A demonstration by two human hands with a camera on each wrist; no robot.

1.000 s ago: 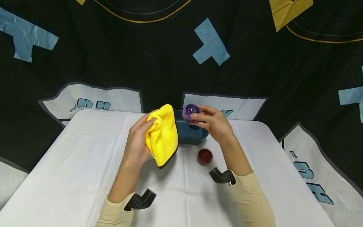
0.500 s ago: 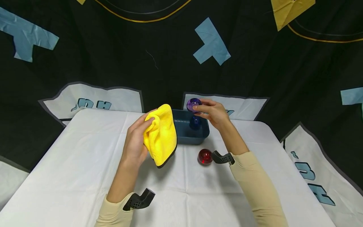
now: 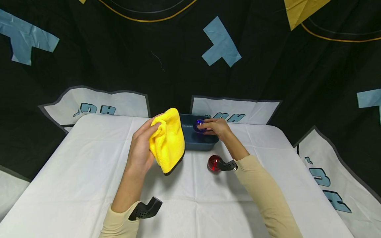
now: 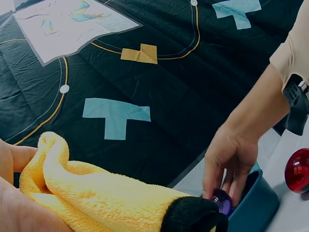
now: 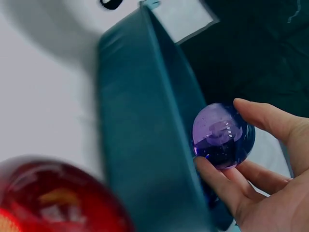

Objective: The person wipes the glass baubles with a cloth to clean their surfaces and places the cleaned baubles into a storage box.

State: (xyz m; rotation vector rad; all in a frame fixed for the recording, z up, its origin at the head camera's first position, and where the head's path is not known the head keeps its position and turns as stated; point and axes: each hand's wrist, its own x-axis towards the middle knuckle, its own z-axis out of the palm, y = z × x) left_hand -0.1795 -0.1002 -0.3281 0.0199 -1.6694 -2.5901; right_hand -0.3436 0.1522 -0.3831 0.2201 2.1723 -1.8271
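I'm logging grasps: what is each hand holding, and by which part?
The left hand holds the yellow cloth by its bunched left side; the right hand grips the purple ball by opposite sides.

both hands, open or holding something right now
Left hand: holding a yellow fleecy cloth with black edging.
Right hand: holding a transparent purple ball between thumb and fingers.

A tub stands toward the far edge of the tabletop before a hanging backdrop, with a cloth in the left hand to its left, a ball in the right hand at its opening, and a second ball on the tabletop before it.
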